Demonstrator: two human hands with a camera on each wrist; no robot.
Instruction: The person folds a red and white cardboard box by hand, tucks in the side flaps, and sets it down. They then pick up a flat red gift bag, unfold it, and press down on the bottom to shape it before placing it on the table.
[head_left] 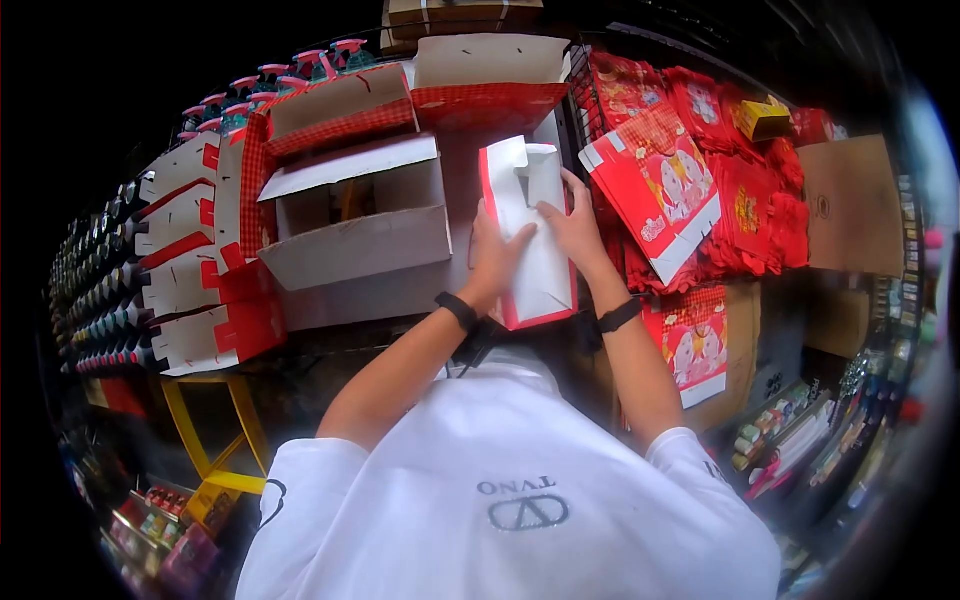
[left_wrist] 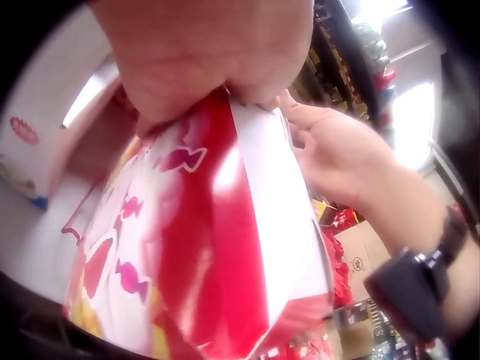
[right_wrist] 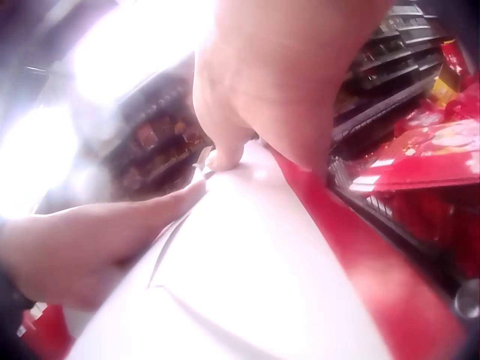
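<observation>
A slim red-and-white cardboard gift box (head_left: pixel 541 275) is held upright in front of the body, its white flap side toward the head camera. My left hand (head_left: pixel 495 252) grips its left side, thumb lying across the white panel. My right hand (head_left: pixel 577 228) holds the upper right side, thumb at the edge of the notched flap. In the left wrist view, the printed face of the gift box (left_wrist: pixel 202 247) shows pink candy pictures and a glossy red band. The right wrist view shows the white panel (right_wrist: pixel 240 247) with its slit running toward both hands; the fingers behind are hidden.
An open carton (head_left: pixel 360 245) stands at left, beside stacked red-and-white boxes (head_left: pixel 190 250). Flat printed boxes (head_left: pixel 660 190) lie on red packets (head_left: pixel 750 200) in a wire rack at right. Spray bottles (head_left: pixel 350 58) line the back left; a yellow frame (head_left: pixel 195 430) stands below.
</observation>
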